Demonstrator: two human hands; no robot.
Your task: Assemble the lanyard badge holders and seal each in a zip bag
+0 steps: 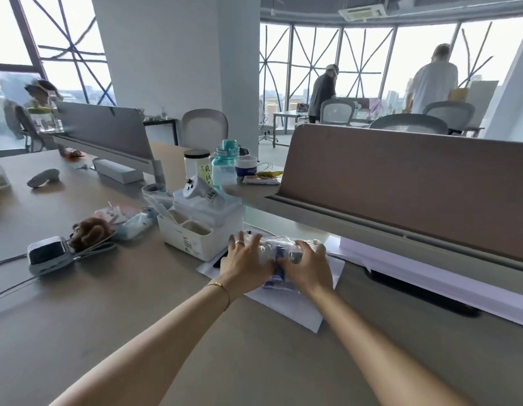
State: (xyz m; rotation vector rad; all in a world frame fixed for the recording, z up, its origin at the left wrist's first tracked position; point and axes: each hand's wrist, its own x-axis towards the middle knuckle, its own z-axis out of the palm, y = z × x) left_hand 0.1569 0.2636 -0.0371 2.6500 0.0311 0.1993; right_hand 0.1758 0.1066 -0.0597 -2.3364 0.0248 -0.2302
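Two hands reach out over the worktop (114, 317). The left hand (242, 260) lies on a clear bag (276, 249) with its fingers spread and nearly straight. The right hand (308, 266) curls its fingers round the other side of the same bag. Inside the bag is one blue lanyard (279, 260). The bag sits on one white sheet (289, 306), just beside one white box (201, 227). Behind the box stand one jar (197, 167) and one blue bottle (224, 165).
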